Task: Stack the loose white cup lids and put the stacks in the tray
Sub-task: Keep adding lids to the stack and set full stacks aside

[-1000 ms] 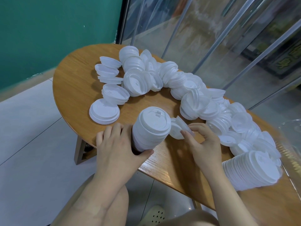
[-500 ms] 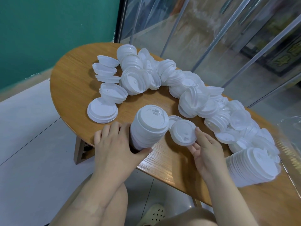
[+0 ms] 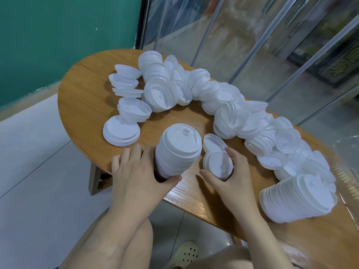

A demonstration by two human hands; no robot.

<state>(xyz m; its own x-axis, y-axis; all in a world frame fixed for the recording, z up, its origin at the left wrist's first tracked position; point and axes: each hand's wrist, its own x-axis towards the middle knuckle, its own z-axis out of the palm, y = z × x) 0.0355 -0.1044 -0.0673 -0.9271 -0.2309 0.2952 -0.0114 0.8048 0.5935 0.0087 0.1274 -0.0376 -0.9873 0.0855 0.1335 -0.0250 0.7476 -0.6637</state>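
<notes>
My left hand (image 3: 136,171) grips a tall stack of white lids (image 3: 177,150) that stands near the front edge of the wooden table (image 3: 85,101). Just to its right, my right hand (image 3: 231,175) holds a loose white lid (image 3: 216,164) between thumb and fingers, tilted toward me. Another single lid (image 3: 213,141) lies behind it. Several loose lids (image 3: 229,113) sprawl in a band across the table from back left to right. A second finished stack (image 3: 297,199) lies on its side at the right front.
A clear plastic container (image 3: 347,152) shows blurred at the right edge. A flat lid (image 3: 121,132) and small piles sit at the left. Glass panels rise behind the table, a green wall at the left. My knees and a sandal are below the front edge.
My right hand picked a lid from beside the stack, drew it toward me and turned it in my fingers. The left hand kept holding the tall stack.
</notes>
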